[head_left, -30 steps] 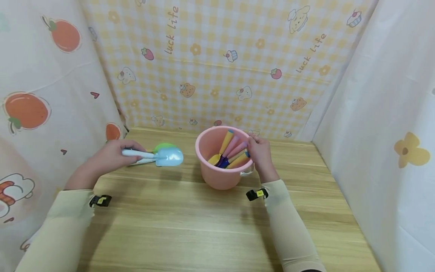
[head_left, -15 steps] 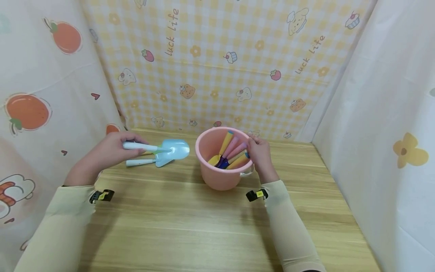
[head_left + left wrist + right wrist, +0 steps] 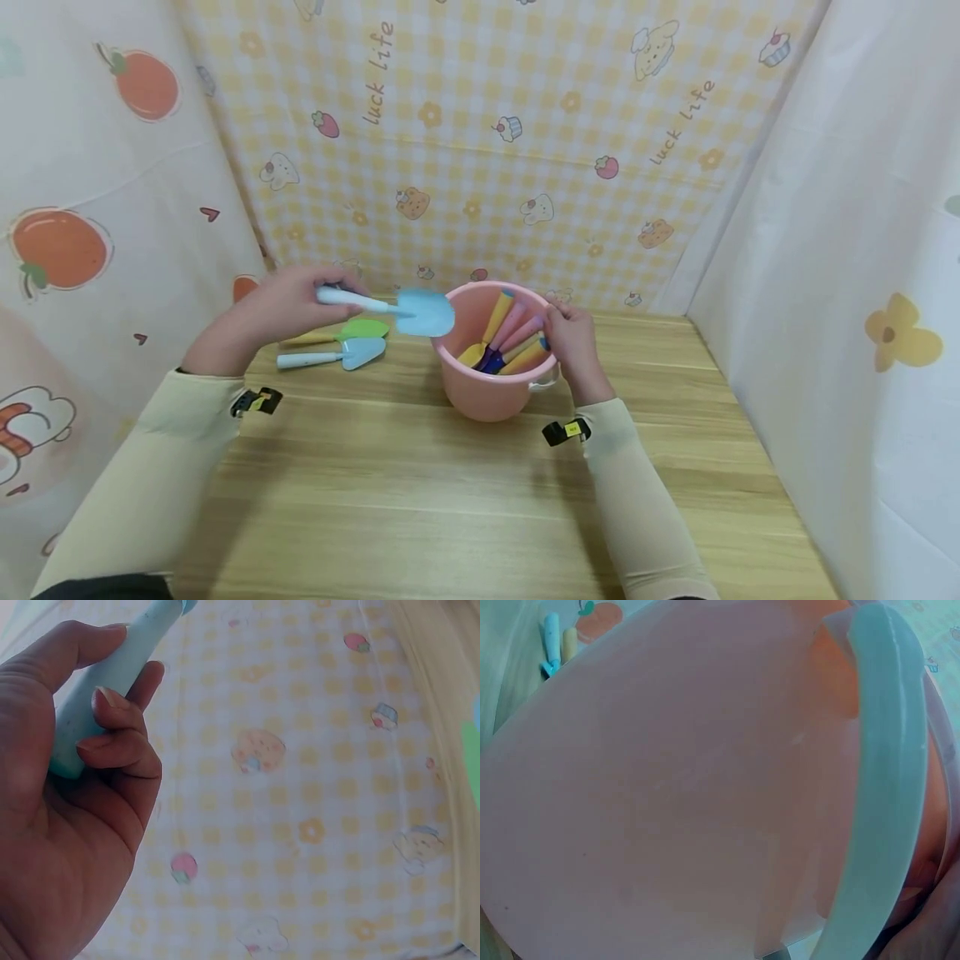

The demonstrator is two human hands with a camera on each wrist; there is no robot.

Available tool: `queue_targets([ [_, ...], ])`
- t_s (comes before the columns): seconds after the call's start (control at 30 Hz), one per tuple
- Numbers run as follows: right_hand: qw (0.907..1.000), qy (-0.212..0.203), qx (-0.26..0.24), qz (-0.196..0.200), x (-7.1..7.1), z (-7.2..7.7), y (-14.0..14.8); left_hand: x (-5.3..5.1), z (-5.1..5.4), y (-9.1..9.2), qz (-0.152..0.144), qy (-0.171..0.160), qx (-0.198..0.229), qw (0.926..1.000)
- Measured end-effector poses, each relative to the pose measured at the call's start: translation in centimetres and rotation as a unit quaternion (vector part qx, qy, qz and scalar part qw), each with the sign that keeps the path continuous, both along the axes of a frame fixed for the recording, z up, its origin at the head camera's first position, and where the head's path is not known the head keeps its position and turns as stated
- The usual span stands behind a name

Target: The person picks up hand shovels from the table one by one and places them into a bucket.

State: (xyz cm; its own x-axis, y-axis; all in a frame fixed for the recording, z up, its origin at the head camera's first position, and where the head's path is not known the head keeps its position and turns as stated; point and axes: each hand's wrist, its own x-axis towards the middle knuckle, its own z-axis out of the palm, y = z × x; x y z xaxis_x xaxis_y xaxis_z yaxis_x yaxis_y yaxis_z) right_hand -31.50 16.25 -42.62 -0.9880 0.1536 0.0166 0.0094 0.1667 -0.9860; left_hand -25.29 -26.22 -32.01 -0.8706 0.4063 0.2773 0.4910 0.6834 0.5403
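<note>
My left hand (image 3: 288, 307) grips the pale handle of a light blue toy trowel (image 3: 426, 314), held above the table with its blade at the left rim of a pink bucket (image 3: 486, 397). In the left wrist view, fingers and thumb curl round the trowel handle (image 3: 112, 679). My right hand (image 3: 573, 343) pinches the bucket's right rim. Inside the bucket lean several toy tools with yellow handles (image 3: 499, 315) and pink handles (image 3: 512, 323); their lower ends are partly hidden. The right wrist view is filled by the bucket wall and its white carrying handle (image 3: 891, 757).
Left of the bucket, a green toy trowel (image 3: 366, 329) and another light blue trowel (image 3: 363, 353) lie on the wooden table (image 3: 420, 508). A checked cloth (image 3: 472, 167) hangs behind, with printed white cloths (image 3: 810, 275) at both sides.
My left hand has lifted the light blue trowel and carried it right to the bucket's rim, leaving the green and other blue trowels uncovered. The right hand has stayed on the rim.
</note>
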Motion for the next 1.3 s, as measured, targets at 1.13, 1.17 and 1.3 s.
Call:
queue_targets([
  [1.13, 0.9999, -0.012, 0.002, 0.003, 0.5, 0.4, -0.1, -5.7, 0.8, 8.0, -0.115, -0.076, -0.093, 0.9861],
  [1.17, 0.9999, -0.012, 0.001, 0.003, 0.5, 0.4, -0.1, -5.9, 0.8, 8.2, -0.116, -0.076, -0.097, 0.9855],
  [1.3, 0.9999, -0.009, -0.002, 0.004, 0.5, 0.4, -0.2, -6.5, 0.5, 9.0, -0.125, -0.075, -0.113, 0.9828],
])
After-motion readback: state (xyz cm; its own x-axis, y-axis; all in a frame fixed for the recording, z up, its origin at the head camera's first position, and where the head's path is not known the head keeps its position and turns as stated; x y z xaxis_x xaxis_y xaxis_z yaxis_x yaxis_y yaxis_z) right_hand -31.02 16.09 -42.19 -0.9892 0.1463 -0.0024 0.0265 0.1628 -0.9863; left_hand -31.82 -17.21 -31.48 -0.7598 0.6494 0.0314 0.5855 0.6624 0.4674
